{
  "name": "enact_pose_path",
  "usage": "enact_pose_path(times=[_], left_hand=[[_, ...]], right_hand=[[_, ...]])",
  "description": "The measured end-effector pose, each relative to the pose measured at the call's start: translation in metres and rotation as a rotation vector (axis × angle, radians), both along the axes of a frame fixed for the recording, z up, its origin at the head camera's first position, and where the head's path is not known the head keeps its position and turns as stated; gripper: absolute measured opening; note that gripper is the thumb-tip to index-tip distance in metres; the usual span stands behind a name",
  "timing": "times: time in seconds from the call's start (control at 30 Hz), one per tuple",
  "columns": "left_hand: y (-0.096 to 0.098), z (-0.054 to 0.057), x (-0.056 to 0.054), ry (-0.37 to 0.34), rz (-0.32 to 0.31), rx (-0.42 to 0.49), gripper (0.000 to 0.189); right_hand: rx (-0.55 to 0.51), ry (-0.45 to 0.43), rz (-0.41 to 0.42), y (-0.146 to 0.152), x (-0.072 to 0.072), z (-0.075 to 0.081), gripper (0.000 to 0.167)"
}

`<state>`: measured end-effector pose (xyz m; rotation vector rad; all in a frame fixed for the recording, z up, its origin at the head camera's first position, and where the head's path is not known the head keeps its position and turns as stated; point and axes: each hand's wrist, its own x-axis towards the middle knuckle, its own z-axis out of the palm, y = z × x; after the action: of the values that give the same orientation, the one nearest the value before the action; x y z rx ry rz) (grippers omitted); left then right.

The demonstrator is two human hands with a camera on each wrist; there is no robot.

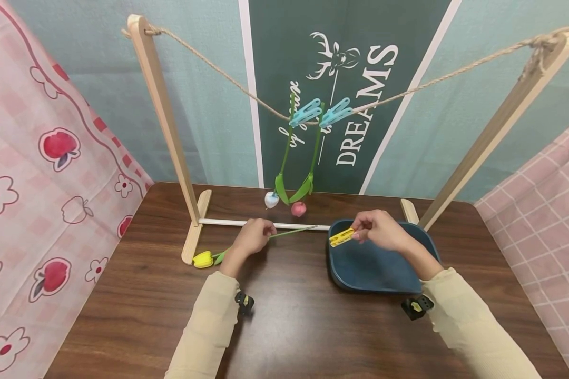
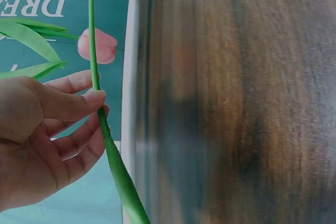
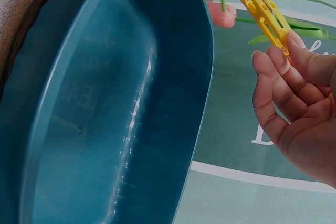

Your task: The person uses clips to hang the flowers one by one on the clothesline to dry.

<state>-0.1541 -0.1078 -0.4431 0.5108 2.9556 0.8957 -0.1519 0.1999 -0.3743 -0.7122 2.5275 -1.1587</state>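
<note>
My left hand pinches the green stem of a yellow tulip between thumb and fingers; the bloom points left, the bare stem end right. In my right hand a yellow clothespin is pinched by one end between thumb and fingertips, over the left part of a dark blue basin. Ahead, two light blue clothespins clip a white tulip and a pink tulip by their stems, blooms down, to a sagging twine rope.
The rope runs between two wooden posts on feet, joined low down by a white rod. Behind stands a green curtain with white lettering. Patterned pink cloth hangs at the left. The wooden table lies below.
</note>
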Motion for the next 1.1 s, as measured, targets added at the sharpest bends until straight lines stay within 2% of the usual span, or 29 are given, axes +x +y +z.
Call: enact_pose_path(times=[0.17,0.57,0.83,1.1], left_hand=[[0.001,0.006,0.0,0.023,-0.008,0.025,0.022],[0.005,0.024,0.004,0.027,-0.033,0.156,0.02],[0.01,0.033,0.004,0.03,-0.004,0.24,0.019],[0.015,0.04,0.004,0.015,0.002,0.277,0.018]], right_hand=[[0.006,0.006,-0.002,0.0,0.0,0.001,0.006],[0.003,0.011,-0.011,0.003,0.0,0.001,0.006],[0.003,0.008,-0.014,0.005,0.0,0.002,0.007],[0.003,0.011,-0.014,0.006,0.001,0.002,0.007]])
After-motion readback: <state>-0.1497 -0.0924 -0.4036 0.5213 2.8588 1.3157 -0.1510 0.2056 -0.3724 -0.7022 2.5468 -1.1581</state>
